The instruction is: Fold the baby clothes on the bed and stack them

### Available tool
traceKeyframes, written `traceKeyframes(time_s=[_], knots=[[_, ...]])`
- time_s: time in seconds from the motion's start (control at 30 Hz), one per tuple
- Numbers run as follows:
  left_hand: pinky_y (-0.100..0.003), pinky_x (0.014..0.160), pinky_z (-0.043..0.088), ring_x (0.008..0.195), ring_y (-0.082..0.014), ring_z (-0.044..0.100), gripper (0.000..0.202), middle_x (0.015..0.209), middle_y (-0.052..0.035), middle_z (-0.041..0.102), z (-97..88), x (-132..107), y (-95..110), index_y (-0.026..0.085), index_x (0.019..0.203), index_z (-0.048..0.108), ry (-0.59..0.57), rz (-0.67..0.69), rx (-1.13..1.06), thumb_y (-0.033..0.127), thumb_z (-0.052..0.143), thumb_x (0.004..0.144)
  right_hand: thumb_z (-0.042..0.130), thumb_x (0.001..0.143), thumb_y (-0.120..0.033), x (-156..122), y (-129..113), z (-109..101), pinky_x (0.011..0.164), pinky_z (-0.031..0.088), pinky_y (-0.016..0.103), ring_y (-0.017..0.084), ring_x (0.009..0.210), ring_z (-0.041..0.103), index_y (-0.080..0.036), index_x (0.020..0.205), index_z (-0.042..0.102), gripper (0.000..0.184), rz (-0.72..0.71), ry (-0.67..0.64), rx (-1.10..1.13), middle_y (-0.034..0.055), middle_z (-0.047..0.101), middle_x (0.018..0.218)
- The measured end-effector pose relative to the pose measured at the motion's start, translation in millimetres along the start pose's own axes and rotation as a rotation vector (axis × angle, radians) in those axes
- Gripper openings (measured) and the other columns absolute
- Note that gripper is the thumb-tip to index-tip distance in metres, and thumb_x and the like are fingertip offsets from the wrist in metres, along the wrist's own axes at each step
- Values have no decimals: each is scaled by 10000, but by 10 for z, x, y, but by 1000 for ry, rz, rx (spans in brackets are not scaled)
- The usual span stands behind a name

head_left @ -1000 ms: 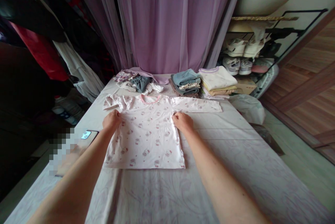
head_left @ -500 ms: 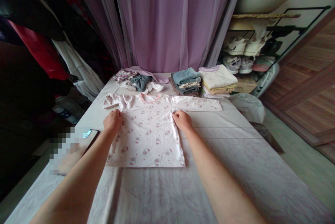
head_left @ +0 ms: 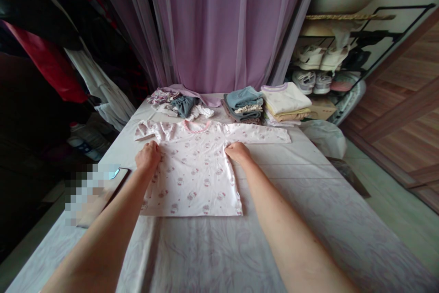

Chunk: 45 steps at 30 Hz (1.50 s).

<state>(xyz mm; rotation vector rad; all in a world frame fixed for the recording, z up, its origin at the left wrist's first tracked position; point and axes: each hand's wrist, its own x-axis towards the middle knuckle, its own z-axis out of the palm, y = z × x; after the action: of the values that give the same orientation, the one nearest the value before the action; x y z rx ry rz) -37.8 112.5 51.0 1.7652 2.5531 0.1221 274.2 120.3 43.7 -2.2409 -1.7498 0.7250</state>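
A small white long-sleeved shirt (head_left: 192, 174) with a pink collar and a printed character pattern lies spread on the bed-like surface, collar pointing away from me. My left hand (head_left: 148, 156) is closed on its left side edge, just under the left sleeve. On the opposite side, my right hand (head_left: 238, 152) pinches the right edge below the armpit. The right sleeve stretches straight out; the left one is wrinkled and bent near its cuff. My fingertips are partly hidden by the hands themselves.
Behind the shirt are a loose heap of clothes (head_left: 183, 105), a stack of folded blue and grey clothes (head_left: 243, 105) and another folded stack (head_left: 286, 98). A phone (head_left: 103, 197) lies beside my left forearm. Shoes (head_left: 320, 57) sit on a rack at right; purple curtains (head_left: 209, 28) hang behind.
Almost nothing differs. The whole view has shifted very slightly, and both hands keep their places at the shirt's side edges.
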Motion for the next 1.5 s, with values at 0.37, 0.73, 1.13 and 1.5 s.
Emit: traceKeyframes(time_s=[0.37, 0.73, 1.13, 1.5], knots=[[-377, 740, 474, 998, -315, 650, 356, 1192, -155, 635, 77, 18, -41, 203, 1097, 604, 25, 1, -8, 332, 301, 963, 611, 785, -371, -129, -65, 79, 695, 455, 247, 211, 899, 689, -271, 853, 762, 194, -35, 81, -111, 53, 756, 925], [-376, 748, 474, 977, -304, 653, 369, 1169, -158, 637, 78, -1, -27, 192, 1115, 598, 31, 18, 10, 322, 286, 967, 536, 849, -393, -244, 95, 152, 648, 416, 241, 188, 852, 671, -267, 911, 726, 236, -16, 243, -30, 11, 747, 912], [-377, 747, 490, 1006, -324, 651, 292, 1118, -152, 687, 12, 163, -156, 196, 1046, 628, -40, -100, -98, 207, 398, 868, 508, 862, -291, -214, 177, 110, 688, 418, 255, 206, 864, 668, -225, 962, 708, 233, 34, 293, -103, 54, 741, 918], [-376, 765, 497, 1026, -321, 642, 329, 1158, -122, 677, -52, 71, -81, 217, 1011, 644, -85, 6, -33, 429, 417, 903, 419, 925, -401, 151, 211, 47, 578, 429, 192, 116, 595, 651, -190, 799, 750, 413, -17, -10, 119, 23, 735, 715]])
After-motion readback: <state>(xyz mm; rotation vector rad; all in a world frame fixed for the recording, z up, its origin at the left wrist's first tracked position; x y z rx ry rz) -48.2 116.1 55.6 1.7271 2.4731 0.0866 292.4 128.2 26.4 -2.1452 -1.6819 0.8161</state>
